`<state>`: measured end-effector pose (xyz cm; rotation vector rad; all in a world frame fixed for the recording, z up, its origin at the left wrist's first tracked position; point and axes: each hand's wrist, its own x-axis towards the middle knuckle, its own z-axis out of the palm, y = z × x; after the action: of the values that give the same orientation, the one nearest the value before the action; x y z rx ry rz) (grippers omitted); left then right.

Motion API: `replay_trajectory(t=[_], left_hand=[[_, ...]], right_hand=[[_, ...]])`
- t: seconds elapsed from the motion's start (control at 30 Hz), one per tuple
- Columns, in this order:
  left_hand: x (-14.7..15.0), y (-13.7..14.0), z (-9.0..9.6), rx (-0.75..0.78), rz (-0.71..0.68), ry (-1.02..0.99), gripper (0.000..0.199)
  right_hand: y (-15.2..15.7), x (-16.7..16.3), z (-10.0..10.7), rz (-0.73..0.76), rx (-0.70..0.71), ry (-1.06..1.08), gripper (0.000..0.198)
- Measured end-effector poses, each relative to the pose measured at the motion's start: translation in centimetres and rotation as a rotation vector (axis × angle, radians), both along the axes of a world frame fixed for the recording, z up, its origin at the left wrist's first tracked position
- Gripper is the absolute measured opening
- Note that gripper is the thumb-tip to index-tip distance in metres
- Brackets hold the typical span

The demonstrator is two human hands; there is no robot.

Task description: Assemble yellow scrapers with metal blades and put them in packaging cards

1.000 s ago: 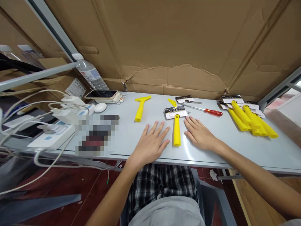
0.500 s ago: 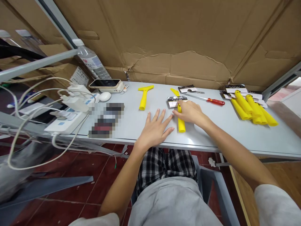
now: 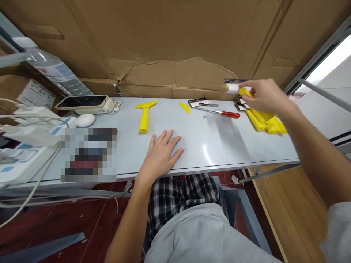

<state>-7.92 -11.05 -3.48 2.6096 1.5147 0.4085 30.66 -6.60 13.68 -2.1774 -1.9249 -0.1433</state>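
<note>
My right hand (image 3: 265, 96) is raised at the right, fingers closed around a yellow-handled scraper (image 3: 233, 88) with a black and white head; motion blurs it and part is behind the fingers. Just below it lies a pile of similar yellow-handled scrapers (image 3: 259, 119). My left hand (image 3: 160, 155) rests flat near the table's front edge, fingers spread, holding nothing. Beyond it lies a yellow T-shaped handle (image 3: 144, 116). A small yellow plate (image 3: 184, 107), a black and white piece (image 3: 197, 102), a red-handled screwdriver (image 3: 230, 114) and tiny screws (image 3: 204, 117) are farther right.
On the left of the grey table (image 3: 189, 157) are a phone (image 3: 85, 102), a white mouse (image 3: 85, 120), a power strip (image 3: 16, 164) with cables and a blurred-out patch. A plastic bottle (image 3: 59, 71) leans behind. Cardboard (image 3: 164, 33) lines the back.
My right hand has lifted the scraper from the table and carried it right, over the pile. My left hand stays flat on the table. The view has turned to the right.
</note>
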Motion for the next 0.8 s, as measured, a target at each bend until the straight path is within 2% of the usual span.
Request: replay_trajectory(t=[0.1,0.2,0.33,0.43,0.57,0.63,0.7,0.77,0.8], left_hand=[[0.0,0.0,0.0,0.004,0.000,-0.007,0.060],[-0.1,0.0,0.0,0.006,0.001,-0.017,0.059],[0.0,0.0,0.1,-0.008,0.001,-0.011,0.058],[0.1,-0.1,0.2,-0.025,-0.004,-0.011,0.058],[-0.3,-0.2,0.2,-0.057,-0.010,-0.146,0.053],[-1.1,0.2,0.5,-0.037,0.016,-0.283,0.049],[-2.2,1.3,1.1,0.056,0.117,-0.376,0.043],[-3.1,3.1,2.1,0.144,0.226,-0.352,0.040],[-3.5,4.4,2.8,0.175,0.269,-0.320,0.041]], right_hand=[[1.7,6.6,0.3,-0.160,0.052,-0.028,0.058],[3.2,11.2,-2.0,-0.301,0.052,0.003,0.059],[5.0,14.3,-5.9,-0.353,-0.035,0.045,0.059],[6.2,15.7,-7.2,-0.388,-0.080,0.055,0.067],[6.6,16.0,-6.7,-0.445,-0.190,0.011,0.079],[6.2,14.9,-6.2,-0.473,-0.145,-0.048,0.081],[5.8,12.8,-6.0,-0.445,-0.045,-0.081,0.077],[5.8,10.2,-6.3,-0.275,0.033,-0.040,0.069],[6.0,8.8,-6.6,-0.122,0.017,0.018,0.063]])
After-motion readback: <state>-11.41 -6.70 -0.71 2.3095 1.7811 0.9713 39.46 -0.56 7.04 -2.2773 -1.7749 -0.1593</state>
